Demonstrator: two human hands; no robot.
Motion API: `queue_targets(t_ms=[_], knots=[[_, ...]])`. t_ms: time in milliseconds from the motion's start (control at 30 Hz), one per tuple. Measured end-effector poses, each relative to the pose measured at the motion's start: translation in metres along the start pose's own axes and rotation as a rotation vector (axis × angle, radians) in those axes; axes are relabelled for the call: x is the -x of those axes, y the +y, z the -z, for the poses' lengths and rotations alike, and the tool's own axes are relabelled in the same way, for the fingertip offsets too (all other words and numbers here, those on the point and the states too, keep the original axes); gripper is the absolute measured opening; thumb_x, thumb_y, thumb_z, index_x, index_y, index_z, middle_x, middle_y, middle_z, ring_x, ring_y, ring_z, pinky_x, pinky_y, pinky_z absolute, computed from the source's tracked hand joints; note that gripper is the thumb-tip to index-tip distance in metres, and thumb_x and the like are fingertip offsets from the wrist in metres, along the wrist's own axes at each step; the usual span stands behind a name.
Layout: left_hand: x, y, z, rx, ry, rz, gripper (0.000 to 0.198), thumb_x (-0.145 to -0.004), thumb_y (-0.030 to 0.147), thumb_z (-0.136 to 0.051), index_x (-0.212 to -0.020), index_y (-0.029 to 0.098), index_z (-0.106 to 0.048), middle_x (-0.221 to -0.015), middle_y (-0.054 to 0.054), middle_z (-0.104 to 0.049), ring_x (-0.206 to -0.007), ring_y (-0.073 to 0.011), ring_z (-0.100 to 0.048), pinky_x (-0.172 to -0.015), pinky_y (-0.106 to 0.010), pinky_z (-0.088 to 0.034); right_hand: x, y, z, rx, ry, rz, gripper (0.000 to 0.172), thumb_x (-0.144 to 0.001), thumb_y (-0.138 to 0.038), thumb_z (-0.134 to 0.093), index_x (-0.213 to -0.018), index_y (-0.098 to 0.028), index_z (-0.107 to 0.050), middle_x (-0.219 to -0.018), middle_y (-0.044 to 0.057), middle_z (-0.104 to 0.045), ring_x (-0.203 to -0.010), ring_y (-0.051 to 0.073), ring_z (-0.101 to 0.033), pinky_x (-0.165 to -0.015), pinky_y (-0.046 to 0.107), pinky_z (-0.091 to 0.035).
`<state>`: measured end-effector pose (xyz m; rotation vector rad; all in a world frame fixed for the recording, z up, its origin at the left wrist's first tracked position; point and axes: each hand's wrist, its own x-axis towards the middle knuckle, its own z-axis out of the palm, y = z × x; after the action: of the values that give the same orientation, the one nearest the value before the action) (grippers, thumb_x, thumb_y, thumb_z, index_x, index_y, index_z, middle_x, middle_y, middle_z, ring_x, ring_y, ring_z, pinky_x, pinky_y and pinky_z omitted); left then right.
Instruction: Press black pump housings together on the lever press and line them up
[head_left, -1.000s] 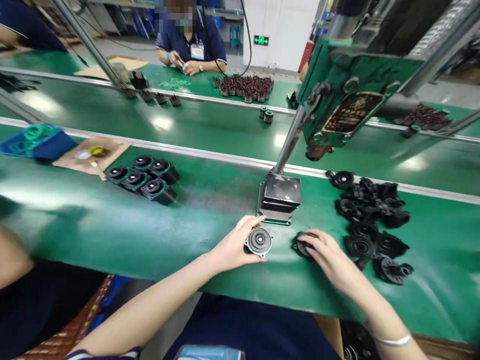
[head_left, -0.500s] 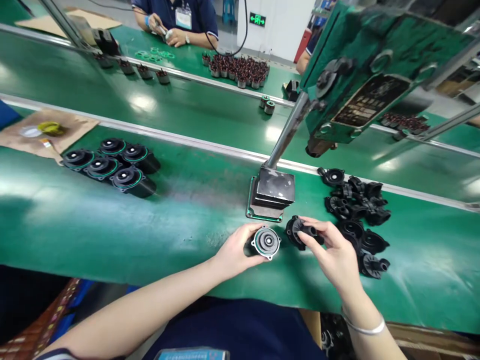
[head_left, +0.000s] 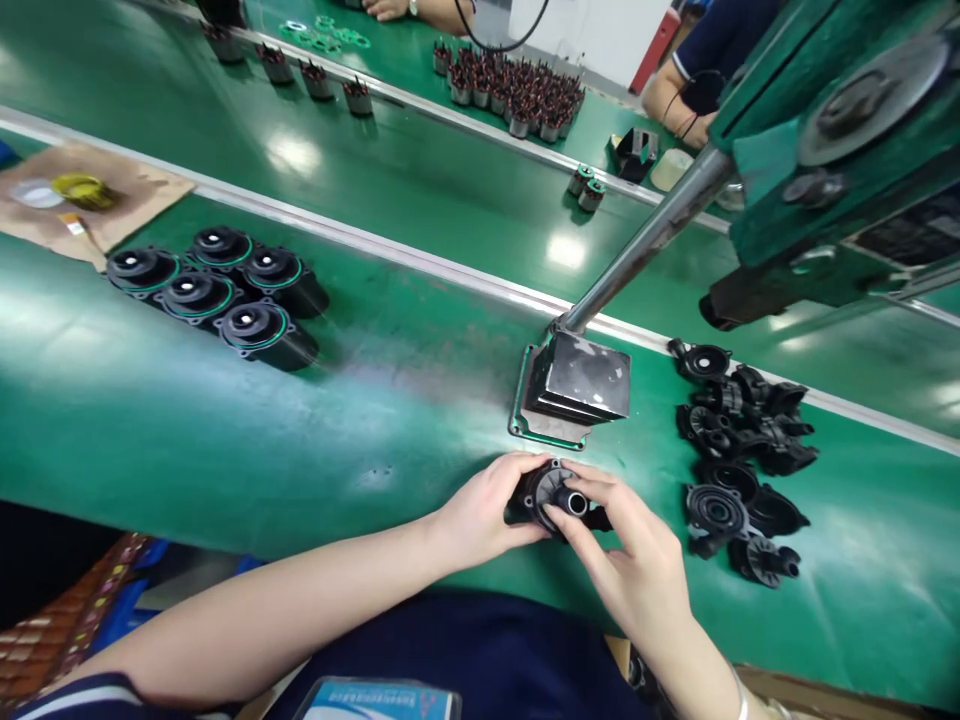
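My left hand [head_left: 491,515] wraps round a black cylindrical housing [head_left: 519,500] near the table's front edge. On top of that housing sits a black cover with a round spout [head_left: 576,503], which my right hand [head_left: 634,525] grips with thumb and fingers. The cover hides the housing's face. Just beyond my hands stands the press base with its metal block [head_left: 585,378]. Several black housings with green rings [head_left: 259,325] stand at the left. A pile of black covers [head_left: 720,510] lies to the right of my hands.
The green press head [head_left: 847,160] overhangs the upper right on a steel column [head_left: 652,235]. Brown paper [head_left: 142,190] with a brush lies far left. Copper-topped parts [head_left: 517,95] stand on the far bench, where other people's arms show. A metal rail [head_left: 375,248] crosses behind the press base.
My right hand has brought the cover leftward onto the housing, and its green-ringed face is now covered. My left hand still holds the housing. The camera view has shifted.
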<state>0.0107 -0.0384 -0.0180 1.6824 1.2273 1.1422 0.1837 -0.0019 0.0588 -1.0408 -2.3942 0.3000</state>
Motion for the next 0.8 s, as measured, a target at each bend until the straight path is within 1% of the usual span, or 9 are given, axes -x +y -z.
queue_targets(t_ms=[100,267,367,467,567,633,733,800], knots=[[-0.0003,-0.0006,0.0007,0.011,-0.008,-0.011,0.064,-0.078,0.031,-0.075,-0.13,0.023,-0.039,-0.127,-0.013,-0.059,-0.12,-0.0275,-0.058,-0.102,-0.044,-0.05,0.0002,-0.002,-0.0003,0.007,-0.005,-0.004,0.026,-0.077,-0.02,-0.065,-0.102,-0.015,-0.057,-0.114,0.0,-0.061,-0.109,0.0,-0.059,-0.095,0.01,-0.052],[-0.0016,-0.0008,0.0014,0.036,-0.021,-0.017,0.062,-0.081,0.033,-0.072,-0.132,0.023,-0.039,-0.129,-0.014,-0.059,-0.12,-0.0281,-0.058,-0.102,-0.045,-0.05,-0.0005,-0.001,-0.0024,0.018,-0.014,-0.017,0.028,-0.077,-0.02,-0.066,-0.103,-0.015,-0.056,-0.114,0.0,-0.061,-0.11,0.001,-0.059,-0.099,0.011,-0.051],[-0.0017,-0.0023,0.0008,0.046,-0.016,-0.032,0.062,-0.081,0.033,-0.072,-0.133,0.022,-0.039,-0.129,-0.014,-0.058,-0.121,-0.028,-0.058,-0.102,-0.045,-0.05,-0.002,-0.0005,-0.001,0.013,-0.026,-0.021,0.027,-0.077,-0.021,-0.065,-0.102,-0.015,-0.057,-0.114,0.001,-0.061,-0.108,0.001,-0.06,-0.097,0.012,-0.052],[-0.001,-0.0033,0.0,0.035,-0.008,-0.05,0.063,-0.081,0.033,-0.071,-0.133,0.022,-0.038,-0.128,-0.015,-0.058,-0.12,-0.028,-0.058,-0.101,-0.046,-0.051,-0.0036,0.0,0.0012,0.008,-0.037,0.011,0.026,-0.077,-0.021,-0.065,-0.101,-0.014,-0.056,-0.113,0.002,-0.061,-0.108,0.001,-0.06,-0.094,0.01,-0.053],[-0.0005,-0.0019,0.0009,0.018,-0.008,-0.06,0.063,-0.082,0.032,-0.071,-0.134,0.021,-0.037,-0.127,-0.015,-0.058,-0.12,-0.0277,-0.058,-0.101,-0.046,-0.051,-0.0035,0.0019,0.002,0.001,-0.059,0.028,0.027,-0.077,-0.02,-0.066,-0.101,-0.013,-0.056,-0.114,0.002,-0.06,-0.11,0.0,-0.059,-0.094,0.008,-0.052],[-0.0007,-0.0004,0.0026,0.016,-0.012,-0.065,0.066,-0.082,0.031,-0.071,-0.136,0.021,-0.035,-0.128,-0.015,-0.057,-0.121,-0.0272,-0.057,-0.102,-0.044,-0.051,-0.0024,0.0032,0.0014,-0.004,-0.067,0.028,0.028,-0.076,-0.02,-0.066,-0.102,-0.013,-0.055,-0.115,0.002,-0.06,-0.11,-0.001,-0.058,-0.094,0.007,-0.051],[-0.0018,-0.0012,0.0043,0.02,-0.041,-0.122,0.068,-0.083,0.024,-0.069,-0.14,0.024,-0.032,-0.133,-0.014,-0.053,-0.125,-0.0256,-0.053,-0.105,-0.041,-0.048,0.0003,0.0024,-0.0017,-0.003,-0.071,0.016,0.031,-0.076,-0.022,-0.067,-0.103,-0.015,-0.053,-0.115,0.001,-0.059,-0.112,-0.001,-0.057,-0.096,0.008,-0.051],[-0.0019,-0.0042,0.0032,-0.01,-0.062,-0.187,0.062,-0.084,0.019,-0.067,-0.138,0.026,-0.037,-0.135,-0.013,-0.051,-0.128,-0.0253,-0.052,-0.106,-0.039,-0.048,0.0029,0.0,-0.0055,-0.006,-0.056,-0.025,0.031,-0.077,-0.025,-0.066,-0.101,-0.015,-0.05,-0.114,0.0,-0.06,-0.111,-0.002,-0.058,-0.096,0.006,-0.051]])
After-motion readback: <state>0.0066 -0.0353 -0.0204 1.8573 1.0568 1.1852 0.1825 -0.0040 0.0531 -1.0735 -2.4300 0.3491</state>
